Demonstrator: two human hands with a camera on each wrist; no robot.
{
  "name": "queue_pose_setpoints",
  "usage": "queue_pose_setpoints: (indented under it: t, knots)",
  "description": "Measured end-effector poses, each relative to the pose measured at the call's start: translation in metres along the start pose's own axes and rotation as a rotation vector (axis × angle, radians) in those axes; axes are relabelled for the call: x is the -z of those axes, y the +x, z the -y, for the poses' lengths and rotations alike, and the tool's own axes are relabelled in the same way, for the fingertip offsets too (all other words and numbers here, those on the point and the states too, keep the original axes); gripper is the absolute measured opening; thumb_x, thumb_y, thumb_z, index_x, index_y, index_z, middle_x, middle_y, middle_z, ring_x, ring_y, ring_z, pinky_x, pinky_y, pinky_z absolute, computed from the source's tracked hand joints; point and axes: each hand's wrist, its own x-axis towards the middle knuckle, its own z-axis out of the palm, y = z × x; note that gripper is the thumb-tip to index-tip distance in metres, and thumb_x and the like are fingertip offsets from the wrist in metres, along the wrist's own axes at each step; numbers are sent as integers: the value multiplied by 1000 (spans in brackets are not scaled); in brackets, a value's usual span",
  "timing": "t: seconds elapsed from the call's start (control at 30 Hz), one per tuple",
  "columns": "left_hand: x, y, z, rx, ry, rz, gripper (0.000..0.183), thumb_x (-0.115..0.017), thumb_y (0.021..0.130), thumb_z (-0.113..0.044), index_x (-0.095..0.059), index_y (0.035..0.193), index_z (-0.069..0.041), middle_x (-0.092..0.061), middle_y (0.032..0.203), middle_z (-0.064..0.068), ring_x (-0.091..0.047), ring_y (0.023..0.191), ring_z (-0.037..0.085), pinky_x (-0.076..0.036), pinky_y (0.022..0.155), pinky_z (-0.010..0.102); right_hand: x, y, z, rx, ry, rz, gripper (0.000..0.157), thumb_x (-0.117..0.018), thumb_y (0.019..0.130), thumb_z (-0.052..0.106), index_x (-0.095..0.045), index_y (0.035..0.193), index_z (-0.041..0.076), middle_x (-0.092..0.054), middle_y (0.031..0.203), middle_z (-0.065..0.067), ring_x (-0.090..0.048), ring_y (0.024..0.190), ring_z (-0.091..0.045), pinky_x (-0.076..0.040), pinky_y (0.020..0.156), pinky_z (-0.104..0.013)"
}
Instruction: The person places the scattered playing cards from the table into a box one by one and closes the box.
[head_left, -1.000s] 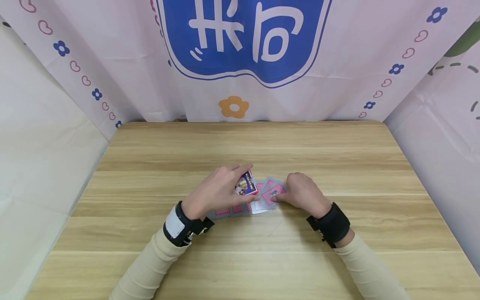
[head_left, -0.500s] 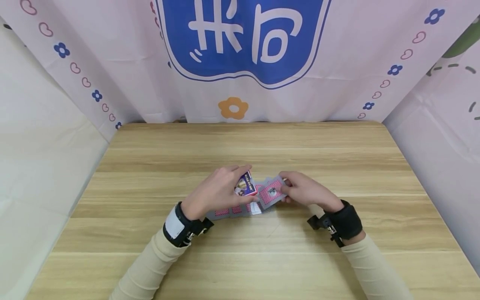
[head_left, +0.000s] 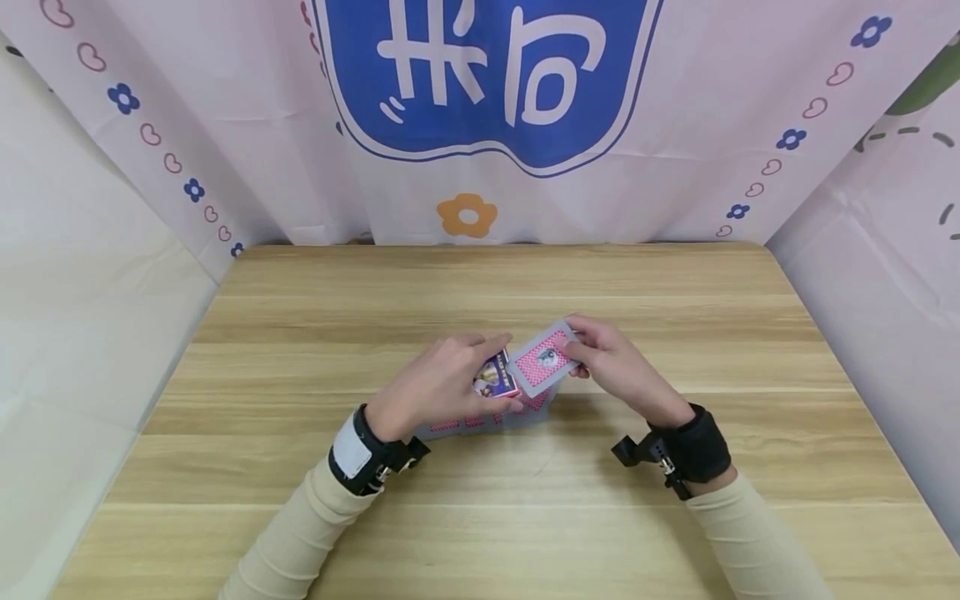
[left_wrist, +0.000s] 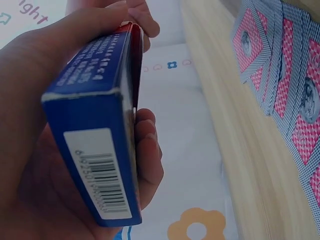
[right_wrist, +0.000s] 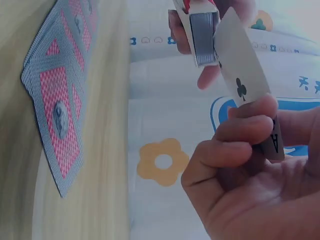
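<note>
My left hand [head_left: 438, 379] grips a blue and red playing-card box [head_left: 493, 377] off the table. A barcode marks the box's near end in the left wrist view. In the right wrist view, the box's far end is open, and a stack of cards [right_wrist: 204, 37] sits inside it. Between thumb and curled fingers, my right hand [head_left: 622, 371] pinches a playing card [head_left: 540, 367], pink-patterned back up. Its white face shows an ace of clubs in the right wrist view. That card's far edge is close to the box's open end; whether it has entered I cannot tell.
Several face-down cards [left_wrist: 300, 90] lie overlapped in a row on the wooden table [head_left: 525, 517], partly under the left hand. A white printed curtain [head_left: 285, 167] hangs behind the table's back edge.
My right hand has picked the card up from the spread and raised it, turning it toward the box's open end. The left hand with the box has barely moved.
</note>
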Motion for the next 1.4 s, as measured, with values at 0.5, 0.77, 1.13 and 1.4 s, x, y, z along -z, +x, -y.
queue_pose_setpoints:
  t: [0.5, 0.77, 1.13, 1.4]
  knots:
    - [-3, 0, -3, -44, -13, -42, 84, -63, 76, -63, -51, 133, -3, -61, 91, 2, -50, 65, 2, -45, 50, 17, -26, 3, 0, 73, -198, -16, 13, -56, 95, 10, -61, 105, 3, -70, 82, -8, -62, 65, -19, -46, 53, -26]
    - [-3, 1, -4, -31, -44, -47, 81, -69, 74, -59, -52, 131, -4, -63, 95, 4, -51, 69, 2, -47, 52, 18, -21, -1, 1, -28, -76, -78, 10, -60, 92, 13, -62, 101, 8, -65, 84, -10, -59, 73, -32, -50, 60, -34]
    - [-6, 1, -6, -63, -27, -46, 79, -66, 77, -59, -51, 132, -4, -63, 93, 4, -50, 65, 2, -44, 49, 16, -33, 1, -3, -3, -16, -31, 10, -69, 88, 22, -69, 90, 12, -68, 82, -8, -64, 74, -34, -54, 63, -45]
    - [-6, 1, -7, -85, -34, -61, 80, -66, 77, -59, -51, 131, -3, -63, 94, 5, -50, 65, 2, -45, 49, 17, -33, 2, -5, -33, 36, -10, 14, -71, 85, 22, -69, 91, 9, -67, 82, -13, -63, 71, -33, -50, 59, -31]
